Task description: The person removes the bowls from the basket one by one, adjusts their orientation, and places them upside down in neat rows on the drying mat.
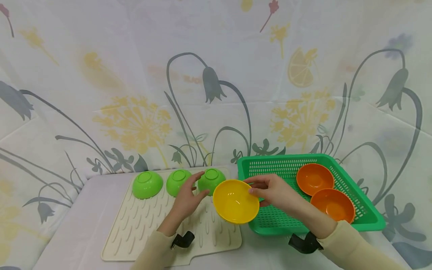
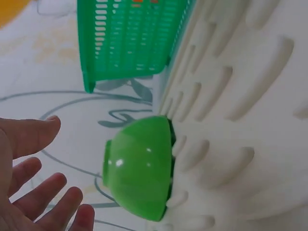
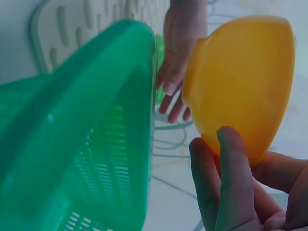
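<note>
A yellow bowl [image 1: 233, 204] is pinched at its right side by my right hand [image 1: 278, 193], thumb inside the rim and fingers under the outside. It hangs in the air between the mat and the basket, its opening facing up toward the head camera. My left hand [image 1: 189, 200] holds nothing; its fingers are spread to the left of the yellow bowl. Behind that hand, three green bowls stand upside down in a row: one at the left [image 1: 147, 187], one in the middle [image 1: 173, 183] and one at the right [image 2: 142, 168].
The cream ridged drying mat [image 1: 135, 232] lies under the green bowls. To the right stands a green plastic basket [image 1: 287, 228] holding two orange bowls, a rear one [image 1: 315, 180] and a front one [image 1: 334, 206]. A flower-printed cloth [image 1: 216, 123] hangs behind.
</note>
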Demonstrator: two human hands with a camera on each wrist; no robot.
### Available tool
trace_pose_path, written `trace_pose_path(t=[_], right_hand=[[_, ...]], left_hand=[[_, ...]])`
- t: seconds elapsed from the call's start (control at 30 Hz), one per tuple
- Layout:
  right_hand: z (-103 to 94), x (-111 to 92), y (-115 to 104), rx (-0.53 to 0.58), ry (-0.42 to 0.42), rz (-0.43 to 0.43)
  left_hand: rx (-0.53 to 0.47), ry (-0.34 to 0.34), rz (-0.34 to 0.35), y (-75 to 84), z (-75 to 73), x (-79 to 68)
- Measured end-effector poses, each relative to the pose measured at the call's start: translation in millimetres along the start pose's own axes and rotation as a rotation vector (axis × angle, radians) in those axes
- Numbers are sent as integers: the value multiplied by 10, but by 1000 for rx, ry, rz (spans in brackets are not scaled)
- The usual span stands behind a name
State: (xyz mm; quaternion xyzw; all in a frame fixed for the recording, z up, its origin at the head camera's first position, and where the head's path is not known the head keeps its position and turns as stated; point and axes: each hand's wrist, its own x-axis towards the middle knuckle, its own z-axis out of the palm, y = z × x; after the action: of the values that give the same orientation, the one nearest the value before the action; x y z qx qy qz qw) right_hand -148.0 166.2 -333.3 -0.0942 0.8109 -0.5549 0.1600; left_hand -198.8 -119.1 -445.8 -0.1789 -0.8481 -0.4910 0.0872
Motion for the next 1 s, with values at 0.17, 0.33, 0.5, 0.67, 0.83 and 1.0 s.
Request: trace_pose_path(t=[0.17,0.33,0.5,0.67,0.83,1.0], right_hand=[[104,-6,33,25,14,7],[191,2,74,29,40,8],[263,17,141,41,55,6],[345,32,200,57,70,4],[423,22,203,44,105,11],[474,-1,180,72,100,-15]], left_hand=[[-131,-27,-1,145,-101,-168],[-361,-96,-142,306,-179,-334],[-528,-162,-339,439,-215,-478],[-578,-281,-425,513,-238,-576],[-624,-339,-425,530,-256,-614],[-645,-367,-416,512,-288,-627]])
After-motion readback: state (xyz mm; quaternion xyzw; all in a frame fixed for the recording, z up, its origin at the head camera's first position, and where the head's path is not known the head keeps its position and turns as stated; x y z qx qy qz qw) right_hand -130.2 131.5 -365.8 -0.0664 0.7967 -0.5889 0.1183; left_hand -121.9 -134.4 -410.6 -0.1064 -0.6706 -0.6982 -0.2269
